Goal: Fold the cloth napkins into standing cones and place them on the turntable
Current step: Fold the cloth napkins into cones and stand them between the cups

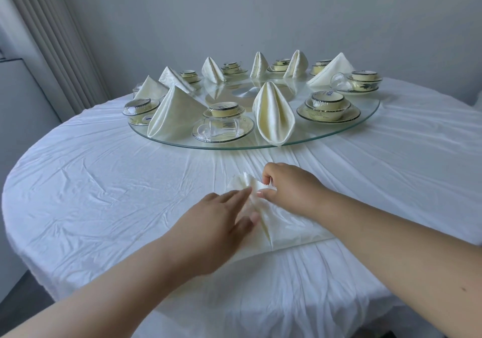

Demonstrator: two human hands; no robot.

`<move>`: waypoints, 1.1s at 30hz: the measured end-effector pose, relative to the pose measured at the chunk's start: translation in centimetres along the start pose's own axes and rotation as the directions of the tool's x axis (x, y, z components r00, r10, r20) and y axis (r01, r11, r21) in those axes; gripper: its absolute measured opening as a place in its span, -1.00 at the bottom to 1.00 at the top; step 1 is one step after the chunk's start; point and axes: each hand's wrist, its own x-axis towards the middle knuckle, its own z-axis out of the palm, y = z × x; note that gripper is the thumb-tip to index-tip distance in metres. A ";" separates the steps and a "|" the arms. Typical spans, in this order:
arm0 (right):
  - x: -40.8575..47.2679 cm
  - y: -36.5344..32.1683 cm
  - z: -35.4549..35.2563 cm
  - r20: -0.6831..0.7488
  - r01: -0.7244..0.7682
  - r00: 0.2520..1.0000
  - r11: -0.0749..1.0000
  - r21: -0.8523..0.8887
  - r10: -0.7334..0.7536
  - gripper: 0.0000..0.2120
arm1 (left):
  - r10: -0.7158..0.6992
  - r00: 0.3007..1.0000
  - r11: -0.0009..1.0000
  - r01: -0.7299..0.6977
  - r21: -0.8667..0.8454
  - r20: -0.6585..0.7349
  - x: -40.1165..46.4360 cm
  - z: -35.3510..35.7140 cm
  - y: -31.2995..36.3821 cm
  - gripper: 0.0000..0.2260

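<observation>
A cream cloth napkin point(283, 229) lies partly folded on the white tablecloth in front of me. My left hand point(216, 222) presses flat on its left half with straight fingers. My right hand point(289, 186) pinches the napkin's zigzag top corner between thumb and fingers. Behind them, the glass turntable point(347, 135) carries several standing folded napkins; the nearest cone point(272, 114) stands at its front edge, and another point(174, 114) stands to its left.
Wrapped cup-and-saucer sets point(224, 126) ring the turntable between the napkins, with another set point(327, 108) at the right. The round table's cloth point(104, 181) is wrinkled. A curtain point(49, 37) hangs at the far left, and a grey wall stands behind.
</observation>
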 end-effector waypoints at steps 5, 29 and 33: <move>0.4 0.4 -0.5 -0.001 -0.034 0.999 0.994 0.100 0.035 -0.73 | -0.020 0.995 0.980 0.000 0.198 0.099 -1.0 0.7 1.7 -0.21; 8.0 -4.3 0.4 0.403 0.361 0.862 0.930 -0.062 -0.308 -0.54 | 0.007 0.993 0.980 -0.030 0.197 0.120 -1.1 1.0 0.9 -0.26; 7.1 -3.1 -1.0 0.365 0.230 0.916 0.965 -0.129 -0.169 -0.57 | 0.069 0.987 0.984 -0.092 0.152 0.144 0.0 -0.3 0.4 -0.30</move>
